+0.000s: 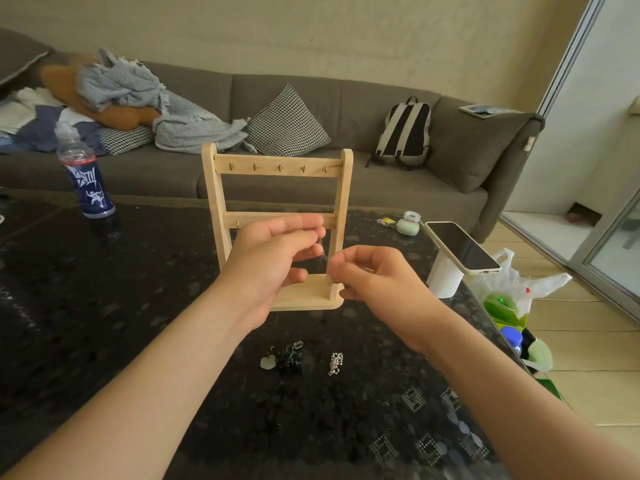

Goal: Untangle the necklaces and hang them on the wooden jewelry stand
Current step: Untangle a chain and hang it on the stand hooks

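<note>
Necklace chain (pixel 322 250), thin & silver, is stretched short btwn both hands just in front of the wooden jewelry stand (pixel 216 209), whose top-rail hooks are bare. Left hand (pixel 277 261) pinches its upper end w/ thumb & curled fingertips together near the stand's lower rail; right hand (pixel 377 277) pinches the lower end btwn thumb & index, other fingers curled in. On the dark table (pixel 104 323) nearer the person lie a dark beaded tangle (pixel 289 358) w/ a pale green pendant and, just beside it, a small silver chain heap (pixel 336 363).
</note>
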